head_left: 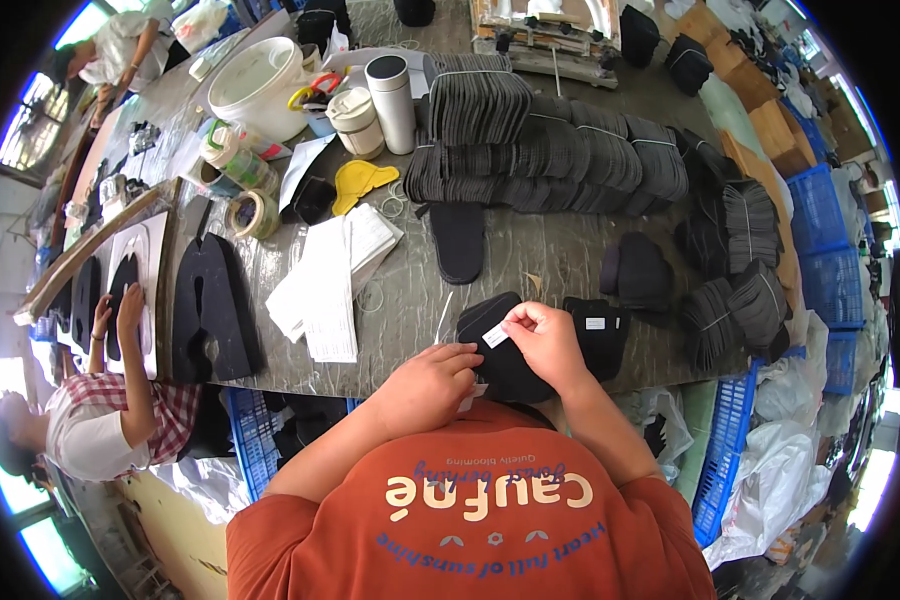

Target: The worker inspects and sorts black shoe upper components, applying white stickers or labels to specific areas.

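Observation:
A black insole-shaped piece (515, 368) lies at the near table edge in front of me, tilted toward my body. My right hand (543, 345) pinches a small white label (495, 336) against its upper face. Left of the piece, my left hand (432, 378) has its fingers bent and close together at the piece's edge; a white paper strip (473, 397) shows beneath them, its other end hidden. Just right of my right hand lie more black pieces (600, 340) bearing a small white label. A single dark insole (458, 245) lies farther off.
Tied bundles of dark insoles (550, 165) line the far side, with more bundles (750, 225) at right. White paper sheets (335, 275), a yellow cutout (363, 184), a tumbler (391, 105) and a white bucket (258, 90) stand or lie left. A co-worker (100, 420) works at far left.

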### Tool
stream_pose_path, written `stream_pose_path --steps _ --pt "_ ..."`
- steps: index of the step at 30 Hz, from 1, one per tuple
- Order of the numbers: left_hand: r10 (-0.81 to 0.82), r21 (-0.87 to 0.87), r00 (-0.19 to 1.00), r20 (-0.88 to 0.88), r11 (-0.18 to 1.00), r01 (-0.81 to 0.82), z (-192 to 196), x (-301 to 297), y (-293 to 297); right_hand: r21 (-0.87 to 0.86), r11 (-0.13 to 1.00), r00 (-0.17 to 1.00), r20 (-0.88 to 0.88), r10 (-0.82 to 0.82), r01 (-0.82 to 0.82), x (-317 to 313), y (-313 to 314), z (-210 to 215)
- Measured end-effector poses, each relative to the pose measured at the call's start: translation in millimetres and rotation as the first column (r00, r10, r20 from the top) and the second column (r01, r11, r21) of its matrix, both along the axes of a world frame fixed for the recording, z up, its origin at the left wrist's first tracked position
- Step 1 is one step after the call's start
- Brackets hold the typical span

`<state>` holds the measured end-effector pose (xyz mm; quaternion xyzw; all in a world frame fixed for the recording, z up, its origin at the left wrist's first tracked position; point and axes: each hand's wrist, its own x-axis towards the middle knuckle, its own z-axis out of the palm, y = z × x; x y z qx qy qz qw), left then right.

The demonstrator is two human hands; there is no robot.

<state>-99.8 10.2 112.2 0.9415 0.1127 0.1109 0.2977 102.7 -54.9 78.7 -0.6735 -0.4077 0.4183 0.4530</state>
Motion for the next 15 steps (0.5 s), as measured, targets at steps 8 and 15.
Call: stream_pose_path --steps 8,15 --pt "0.017 -0.012 1.000 0.019 1.000 -0.017 -3.8 1.9 -0.5 0.035 0.999 0.995 0.095 -0.029 0.026 -4.6 0.3 -9.0" --pt "0.008 0.036 0.999 -0.034 0.999 -0.007 -3.9 9.9 -2.5 0.071 0.997 0.979 0.202 -0.033 0.019 -3.0 -0.8 -13.4"
